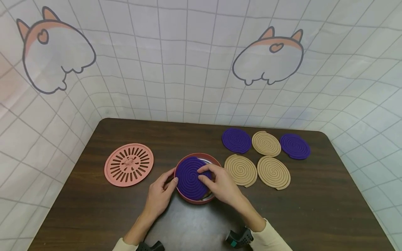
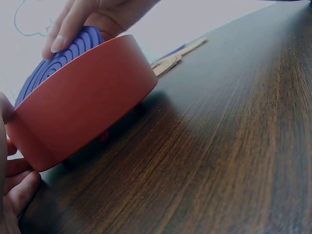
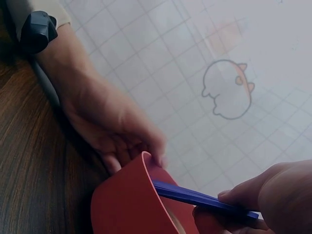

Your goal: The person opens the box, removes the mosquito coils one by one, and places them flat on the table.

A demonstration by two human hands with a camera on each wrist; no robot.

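A round red coil holder (image 2: 87, 102) with a silvery inside stands on the table in front of me. My left hand (image 1: 159, 195) grips its left side, thumb at the rim and fingers lower on the wall. Between the thumb and fingers of my right hand (image 1: 225, 185) is a purple mosquito coil (image 1: 189, 178), pinched near its right part. The coil sits tilted over the holder's opening; in the right wrist view its far edge (image 3: 165, 189) dips inside the rim while the near edge is raised. What lies beneath the coil is mostly hidden.
A pink slotted lid (image 1: 129, 165) lies flat to the left. At the right lie two more purple coils, one behind the holder (image 1: 236, 140) and one farther right (image 1: 295, 146), with three tan coils (image 1: 240, 170) among them. A white tiled-pattern curtain (image 1: 201, 69) borders the dark wooden table.
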